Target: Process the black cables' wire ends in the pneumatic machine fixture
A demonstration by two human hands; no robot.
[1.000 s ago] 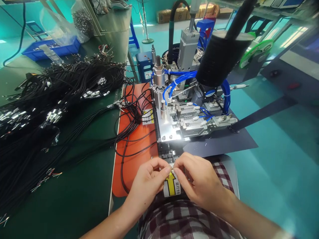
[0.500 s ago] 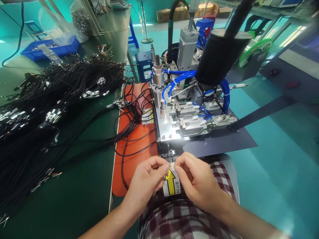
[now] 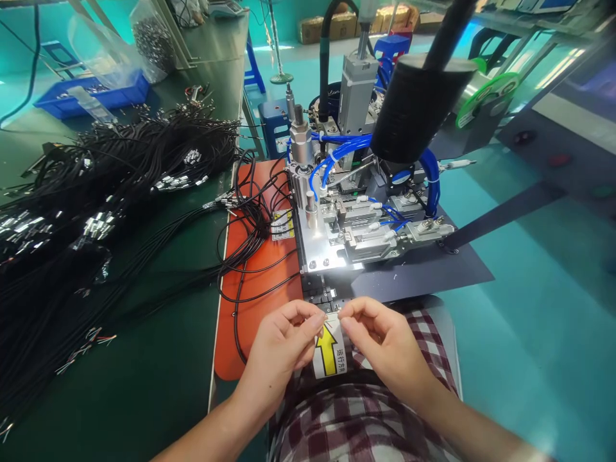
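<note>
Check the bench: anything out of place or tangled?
Yes. Black cables lie in a tangled heap on the green bench, and several loops spill onto the orange mat beside the machine.

Two hands, one blue bin, one arrow label, one orange mat.

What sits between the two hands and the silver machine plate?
Head view: between the left hand, right hand and the silver plate lies a short black slotted track; a yellow arrow label sits under the fingertips.
</note>
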